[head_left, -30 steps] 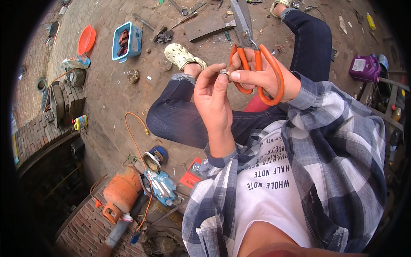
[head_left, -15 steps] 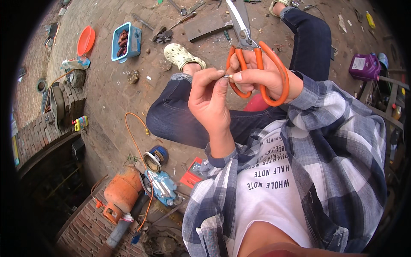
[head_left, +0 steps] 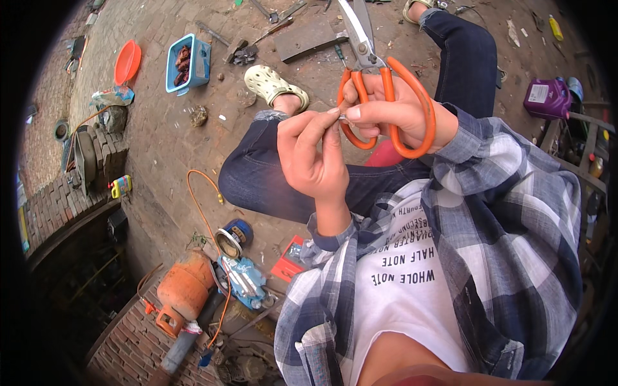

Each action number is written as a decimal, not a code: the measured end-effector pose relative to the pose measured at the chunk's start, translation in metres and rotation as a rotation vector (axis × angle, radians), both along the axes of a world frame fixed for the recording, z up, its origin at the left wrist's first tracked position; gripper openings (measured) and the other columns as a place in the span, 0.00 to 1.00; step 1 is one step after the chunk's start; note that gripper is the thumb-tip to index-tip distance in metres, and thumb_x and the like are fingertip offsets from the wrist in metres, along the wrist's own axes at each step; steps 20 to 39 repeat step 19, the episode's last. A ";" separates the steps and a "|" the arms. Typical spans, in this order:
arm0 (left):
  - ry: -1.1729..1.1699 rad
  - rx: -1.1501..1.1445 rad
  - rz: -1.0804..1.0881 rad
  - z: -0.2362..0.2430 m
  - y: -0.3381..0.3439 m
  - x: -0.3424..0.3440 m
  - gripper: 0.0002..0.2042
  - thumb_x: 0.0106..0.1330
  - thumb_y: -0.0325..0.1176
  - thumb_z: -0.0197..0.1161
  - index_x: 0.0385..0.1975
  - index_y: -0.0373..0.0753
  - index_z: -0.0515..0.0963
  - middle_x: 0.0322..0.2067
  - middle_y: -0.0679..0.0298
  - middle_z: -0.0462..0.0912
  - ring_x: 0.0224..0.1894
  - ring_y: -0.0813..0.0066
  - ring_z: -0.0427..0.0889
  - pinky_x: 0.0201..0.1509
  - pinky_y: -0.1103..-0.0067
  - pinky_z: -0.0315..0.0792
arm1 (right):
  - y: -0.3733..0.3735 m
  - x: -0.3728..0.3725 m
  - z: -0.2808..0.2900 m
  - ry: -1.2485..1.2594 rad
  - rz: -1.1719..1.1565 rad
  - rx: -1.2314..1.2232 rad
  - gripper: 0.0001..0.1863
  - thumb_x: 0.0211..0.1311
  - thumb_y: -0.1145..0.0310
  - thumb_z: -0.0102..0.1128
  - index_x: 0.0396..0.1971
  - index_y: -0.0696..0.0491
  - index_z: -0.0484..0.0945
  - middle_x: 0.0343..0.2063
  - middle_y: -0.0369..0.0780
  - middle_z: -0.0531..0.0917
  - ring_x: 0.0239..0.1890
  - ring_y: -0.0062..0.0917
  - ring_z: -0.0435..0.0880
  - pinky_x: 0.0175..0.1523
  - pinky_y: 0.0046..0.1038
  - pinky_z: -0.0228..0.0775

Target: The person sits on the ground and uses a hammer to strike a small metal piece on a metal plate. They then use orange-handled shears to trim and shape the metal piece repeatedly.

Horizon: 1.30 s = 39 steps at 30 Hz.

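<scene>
A large pair of scissors (head_left: 362,50) with orange handles and metal blades hangs in my right hand (head_left: 408,116), its fingers through the handle loops and the blades pointing away from me. My right thumb is also pressed toward my fingertips. There it meets my left hand (head_left: 315,154), whose thumb and fingers are pinched together. A tiny pale, shiny piece (head_left: 343,118) shows between the two hands' fingertips. It is too small to name. Both hands are held above my lap and bent legs.
On the ground ahead lie a metal plate (head_left: 310,40) and scattered tools. To the left are a blue basket (head_left: 205,62) with dark chunks and an orange basin (head_left: 127,62). An orange gas cylinder (head_left: 183,286) with a hose stands lower left, near a red box (head_left: 283,267). A purple jug (head_left: 547,98) is at right.
My left hand has turned slightly and shifted a little left, its fingers now more curled at the pinch. My right hand and the scissors have hardly moved.
</scene>
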<state>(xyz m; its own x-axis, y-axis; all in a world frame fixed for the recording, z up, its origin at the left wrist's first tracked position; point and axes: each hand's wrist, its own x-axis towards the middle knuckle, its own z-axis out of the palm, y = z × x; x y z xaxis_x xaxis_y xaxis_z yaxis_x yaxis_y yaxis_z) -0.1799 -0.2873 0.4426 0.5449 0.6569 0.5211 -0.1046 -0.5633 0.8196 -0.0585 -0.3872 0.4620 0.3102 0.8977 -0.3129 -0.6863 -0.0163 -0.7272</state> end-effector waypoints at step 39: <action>-0.172 -0.685 -0.160 -0.013 -0.015 0.002 0.12 0.66 0.22 0.58 0.49 0.33 0.75 0.43 0.57 0.77 0.44 0.72 0.78 0.53 0.81 0.70 | -0.002 -0.003 -0.007 -0.252 -0.096 0.069 0.18 0.57 0.66 0.66 0.38 0.51 0.64 0.37 0.37 0.77 0.41 0.20 0.74 0.46 0.23 0.65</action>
